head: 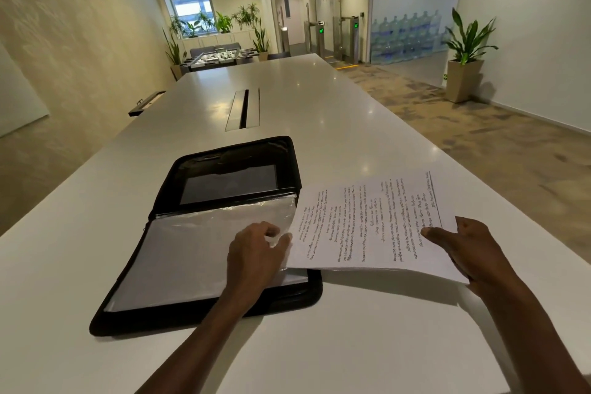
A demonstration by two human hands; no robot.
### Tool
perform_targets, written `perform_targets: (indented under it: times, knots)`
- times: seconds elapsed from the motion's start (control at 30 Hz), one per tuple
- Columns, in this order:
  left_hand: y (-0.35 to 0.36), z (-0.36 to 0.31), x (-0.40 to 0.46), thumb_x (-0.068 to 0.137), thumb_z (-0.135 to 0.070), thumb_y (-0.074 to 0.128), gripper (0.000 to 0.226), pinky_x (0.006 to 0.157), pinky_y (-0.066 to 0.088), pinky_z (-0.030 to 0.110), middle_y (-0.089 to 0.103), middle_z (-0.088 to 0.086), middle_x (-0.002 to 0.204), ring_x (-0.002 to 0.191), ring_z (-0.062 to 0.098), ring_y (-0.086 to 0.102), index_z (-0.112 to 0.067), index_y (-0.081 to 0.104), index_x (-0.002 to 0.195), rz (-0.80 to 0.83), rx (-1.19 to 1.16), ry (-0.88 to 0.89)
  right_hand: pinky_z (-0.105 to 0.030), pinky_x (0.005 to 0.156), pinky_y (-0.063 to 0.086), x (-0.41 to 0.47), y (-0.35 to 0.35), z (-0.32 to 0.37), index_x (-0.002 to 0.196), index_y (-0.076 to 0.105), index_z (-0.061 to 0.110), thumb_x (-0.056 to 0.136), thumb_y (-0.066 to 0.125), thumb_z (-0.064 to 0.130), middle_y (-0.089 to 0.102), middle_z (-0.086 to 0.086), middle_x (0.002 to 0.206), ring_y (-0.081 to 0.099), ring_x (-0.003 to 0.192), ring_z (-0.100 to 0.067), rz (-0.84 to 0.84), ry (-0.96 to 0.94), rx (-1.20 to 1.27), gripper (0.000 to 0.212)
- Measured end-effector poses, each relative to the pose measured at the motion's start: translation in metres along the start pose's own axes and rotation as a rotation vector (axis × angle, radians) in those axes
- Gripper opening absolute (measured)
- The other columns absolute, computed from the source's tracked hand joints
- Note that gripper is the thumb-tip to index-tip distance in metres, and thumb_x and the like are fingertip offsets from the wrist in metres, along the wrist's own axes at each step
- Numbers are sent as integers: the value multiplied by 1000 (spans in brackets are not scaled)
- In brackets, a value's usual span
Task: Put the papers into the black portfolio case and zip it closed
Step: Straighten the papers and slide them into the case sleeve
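On table (319, 99), case (204, 313) lay open; papers (367, 227) hovered beside it, pinched by right hand (463, 253). Left hand (256, 249) lifted a sleeve edge (224, 224), fingers curled. Could snag corners, missing the sleeve mouth.

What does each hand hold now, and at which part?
The right hand grips the printed papers at their right edge. The left hand pinches a clear sleeve in the portfolio case at its right edge.
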State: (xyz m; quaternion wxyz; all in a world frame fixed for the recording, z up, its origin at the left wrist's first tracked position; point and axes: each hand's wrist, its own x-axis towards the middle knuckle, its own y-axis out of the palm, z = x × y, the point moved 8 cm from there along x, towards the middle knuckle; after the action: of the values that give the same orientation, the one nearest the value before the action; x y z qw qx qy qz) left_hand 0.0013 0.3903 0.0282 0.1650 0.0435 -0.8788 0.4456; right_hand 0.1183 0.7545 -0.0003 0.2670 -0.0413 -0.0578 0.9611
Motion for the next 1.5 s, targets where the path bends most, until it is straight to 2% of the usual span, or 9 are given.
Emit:
perform_targets:
  times: [0.13, 0.33, 0.5, 0.63, 0.73, 0.97, 1.3, 1.37, 1.5]
  knots:
    - [22, -13, 21, 72, -62, 70, 55, 57, 39, 19, 70, -6, 102, 71, 6, 56, -21, 66, 109, 87, 127, -38, -41, 85, 56, -3, 0, 2, 98, 74, 24, 83, 73, 17, 77, 7, 100, 75, 87, -16, 15, -3, -11, 16]
    - [34, -17, 43, 74, -40, 78, 29, 53, 56, 26, 64, -3, 64, 52, 12, 61, -16, 63, 69, 220, 197, -86, -33, 75, 55, -12, 5, 10, 89, 73, 29, 85, 72, 13, 77, 14, 94, 75, 80, -11, 31, -33, -1, 16]
    - [34, -32, 47, 80, -26, 75, 16, 64, 58, 30, 68, 3, 81, 70, 19, 66, -13, 68, 86, 195, 394, -1, -32, 76, 53, -15, 4, 11, 93, 73, 25, 86, 70, 10, 77, 13, 95, 75, 84, -11, 38, -34, 44, 17]
    - [34, -45, 51, 86, -18, 68, 3, 55, 49, 22, 65, -3, 74, 60, 11, 58, -17, 70, 88, 172, 601, 49, -23, 65, 52, -16, 4, 15, 93, 73, 24, 86, 70, 10, 77, 15, 93, 75, 80, -10, 44, -41, 57, 16]
    - [33, -53, 60, 88, -16, 66, 6, 52, 42, 22, 58, -3, 66, 57, 11, 54, -17, 72, 86, 157, 627, 67, -12, 56, 51, -16, 8, 21, 93, 72, 24, 87, 69, 9, 76, 17, 92, 75, 78, -8, 65, -55, 54, 16]
    - [28, -72, 80, 88, -3, 58, 22, 55, 52, 25, 59, 1, 61, 62, 17, 66, -15, 69, 73, 119, 571, 165, -10, 56, 52, -14, 14, 29, 91, 72, 24, 88, 67, 5, 76, 18, 92, 74, 80, -7, 110, -96, 78, 20]
    - [31, -50, 114, 92, 1, 50, 18, 53, 46, 26, 63, 13, 75, 66, 22, 61, 0, 66, 87, 147, 314, 86, -34, 78, 60, 2, 21, 34, 104, 72, 19, 89, 64, 3, 75, 4, 109, 74, 93, -19, 199, -95, 33, 24]
    - [34, -42, 126, 92, 1, 51, 16, 48, 38, 22, 61, 12, 74, 64, 21, 58, 3, 67, 89, 199, 259, 56, -51, 82, 57, 7, 21, 32, 106, 72, 18, 89, 66, 5, 74, 2, 112, 72, 90, -34, 198, -81, 1, 23]
    - [37, -33, 139, 91, -10, 52, 21, 53, 36, 28, 63, 19, 99, 94, 37, 60, 2, 67, 101, 289, 287, 27, -49, 78, 50, 15, 24, 28, 105, 73, 17, 88, 68, 7, 75, 5, 108, 57, 102, -57, 216, -67, -13, 21]
